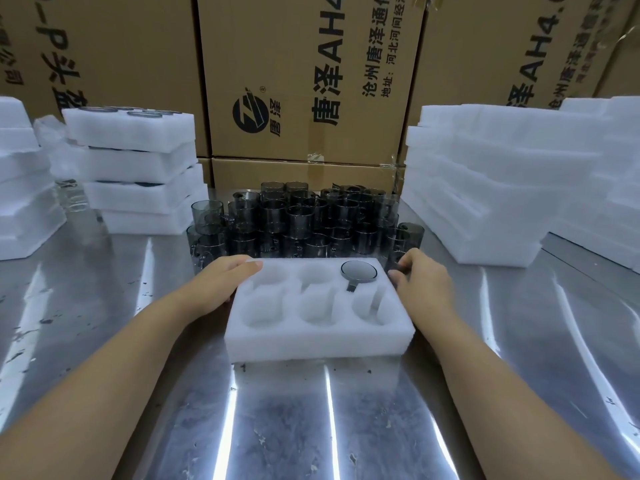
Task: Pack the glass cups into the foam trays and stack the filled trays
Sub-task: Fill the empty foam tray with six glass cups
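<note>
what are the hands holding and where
Left hand rests on foam tray at its far-left corner; right hand curls beside a glass cup, grip unclear.

We face a scuffed metal table (311, 427), bright streaks of light reflected along its top, behind the table stacked brown cardboard cartons (304, 143) filling our view, black printed characters and a round logo on them
</note>
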